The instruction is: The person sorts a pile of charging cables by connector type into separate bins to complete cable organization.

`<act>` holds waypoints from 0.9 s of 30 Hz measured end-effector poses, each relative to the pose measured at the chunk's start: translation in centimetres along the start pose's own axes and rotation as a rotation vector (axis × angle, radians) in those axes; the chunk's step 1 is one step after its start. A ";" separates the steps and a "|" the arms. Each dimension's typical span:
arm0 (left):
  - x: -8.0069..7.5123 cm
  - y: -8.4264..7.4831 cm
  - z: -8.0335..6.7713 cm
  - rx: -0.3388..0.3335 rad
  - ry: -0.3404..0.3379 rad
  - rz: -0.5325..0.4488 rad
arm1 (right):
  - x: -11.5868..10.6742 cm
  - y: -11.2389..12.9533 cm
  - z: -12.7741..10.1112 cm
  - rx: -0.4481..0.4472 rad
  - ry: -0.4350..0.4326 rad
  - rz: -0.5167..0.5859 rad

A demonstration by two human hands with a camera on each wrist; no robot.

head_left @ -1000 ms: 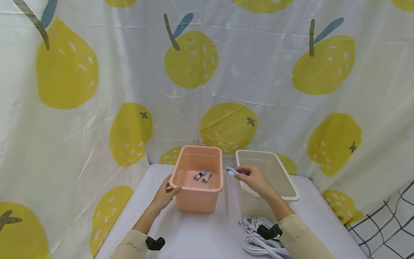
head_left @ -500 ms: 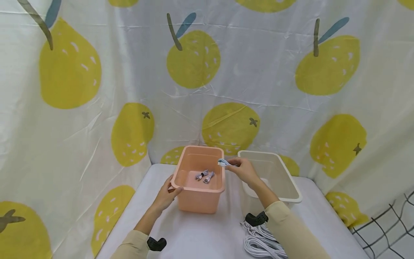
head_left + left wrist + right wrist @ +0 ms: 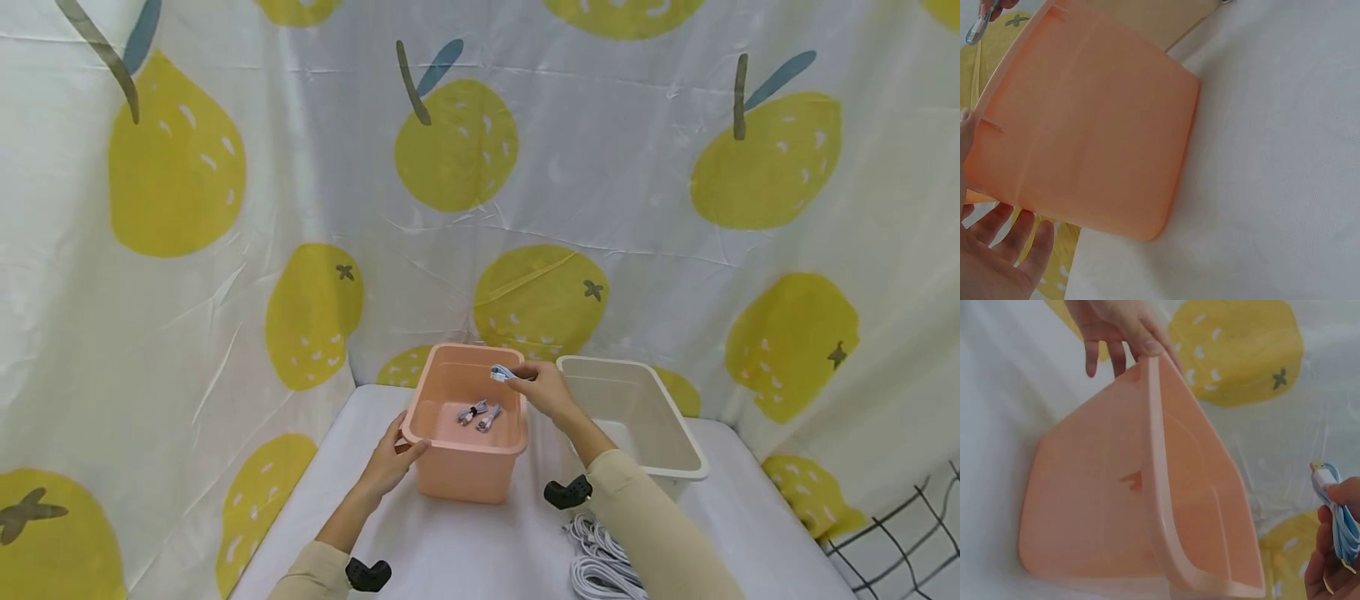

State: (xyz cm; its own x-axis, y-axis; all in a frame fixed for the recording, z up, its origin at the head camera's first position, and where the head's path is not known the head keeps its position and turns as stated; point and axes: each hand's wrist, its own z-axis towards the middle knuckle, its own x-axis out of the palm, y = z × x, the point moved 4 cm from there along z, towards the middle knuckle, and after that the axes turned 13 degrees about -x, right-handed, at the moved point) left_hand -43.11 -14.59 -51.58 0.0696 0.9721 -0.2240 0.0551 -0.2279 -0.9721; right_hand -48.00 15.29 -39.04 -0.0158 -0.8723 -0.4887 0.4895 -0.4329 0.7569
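Observation:
A peach plastic bin (image 3: 465, 477) stands on the white-covered table. My left hand (image 3: 386, 461) holds its near left corner, thumb on the rim (image 3: 1151, 412) and fingers along the outer side. In the left wrist view several fingers (image 3: 1038, 250) reach toward the wall, fairly straight. My right hand (image 3: 546, 390) pinches a bundled light-blue and white USB cable (image 3: 1342, 528) above the bin's right rim. Its metal plug sticks out past the fingertips. Inside the bin lie two small bundled cables, one with a dark tie (image 3: 472, 412) and a plain one (image 3: 489, 418).
A cream bin (image 3: 678, 465) stands just right of the peach one, partly behind my right forearm. Coiled white cables (image 3: 600, 557) lie on the table in front of it. A fruit-print curtain (image 3: 555, 192) hangs behind, and black netting (image 3: 900, 533) shows at lower right.
My right hand has carried the bundled USB cable leftward, from the cream bin's edge to over the peach bin. The left hand stays at the peach bin's corner.

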 end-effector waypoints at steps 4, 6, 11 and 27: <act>-0.2 -0.1 0.3 0.010 0.000 0.008 | 0.7 0.1 1.7 0.023 -0.051 -0.015; -0.2 -0.1 0.4 0.012 0.002 0.006 | 1.0 -0.1 2.5 0.044 -0.069 -0.027; -0.2 0.2 0.4 -0.013 0.013 0.015 | 1.5 -0.6 4.0 0.102 -0.060 -0.045; -0.1 0.2 0.2 -0.015 0.008 -0.002 | 1.3 -3.3 4.2 0.094 0.076 0.076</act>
State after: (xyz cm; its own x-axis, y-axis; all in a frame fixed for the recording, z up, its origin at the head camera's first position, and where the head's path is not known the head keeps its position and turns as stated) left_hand -43.30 -14.73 -51.74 0.0773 0.9721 -0.2214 0.0705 -0.2269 -0.9714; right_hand -53.27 14.60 -40.37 0.0863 -0.8849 -0.4577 0.4033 -0.3891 0.8282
